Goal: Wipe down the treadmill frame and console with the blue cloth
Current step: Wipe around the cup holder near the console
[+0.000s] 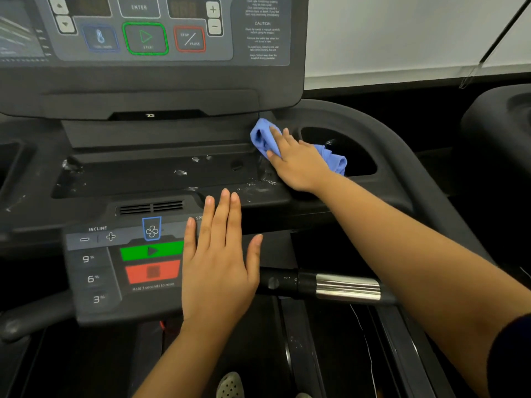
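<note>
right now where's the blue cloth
In the head view, the blue cloth sits right of centre under the right hand, pressed on the console ledge just left of the right cup holder.

Blue cloth (260, 136) middle hidden under right hand (298, 165); caution text (263, 38) too blurred to read.

dark sleeve (514, 357) on the right upper arm, and a grey perforated shoe (230, 384).
</note>
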The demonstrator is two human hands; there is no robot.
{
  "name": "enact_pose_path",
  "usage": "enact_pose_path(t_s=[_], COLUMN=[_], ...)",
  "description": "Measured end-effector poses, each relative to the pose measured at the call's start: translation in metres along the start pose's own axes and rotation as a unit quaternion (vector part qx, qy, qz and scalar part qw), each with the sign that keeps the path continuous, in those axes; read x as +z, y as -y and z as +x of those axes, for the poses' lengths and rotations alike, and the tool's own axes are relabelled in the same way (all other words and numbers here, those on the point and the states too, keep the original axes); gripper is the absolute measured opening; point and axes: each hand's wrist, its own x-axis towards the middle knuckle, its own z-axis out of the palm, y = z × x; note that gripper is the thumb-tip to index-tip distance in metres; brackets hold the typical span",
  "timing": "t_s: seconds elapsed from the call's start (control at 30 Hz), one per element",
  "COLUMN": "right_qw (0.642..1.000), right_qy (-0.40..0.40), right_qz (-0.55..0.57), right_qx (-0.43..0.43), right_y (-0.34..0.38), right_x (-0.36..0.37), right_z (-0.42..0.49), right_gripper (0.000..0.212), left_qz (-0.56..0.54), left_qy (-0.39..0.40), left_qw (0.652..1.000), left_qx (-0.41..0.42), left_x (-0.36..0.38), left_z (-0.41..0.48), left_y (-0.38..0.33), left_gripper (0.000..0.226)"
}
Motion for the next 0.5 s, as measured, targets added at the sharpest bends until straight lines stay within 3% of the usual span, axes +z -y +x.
enact_pose_path(t_s=[0.5], right_qw=[0.994], right_qy=[-0.034], right_qz=[0.012], right_qx=[-0.099], right_y=[0.04], right_x=[0.007], right_z=[-0.084], right_gripper=[0.049], left_qz=[-0.008], left_qy=[-0.009], left_qw=[1.0], left_qx=[-0.003], left_x=[0.0], left_z=[-0.001], left_y=[0.0], left_gripper=[0.069])
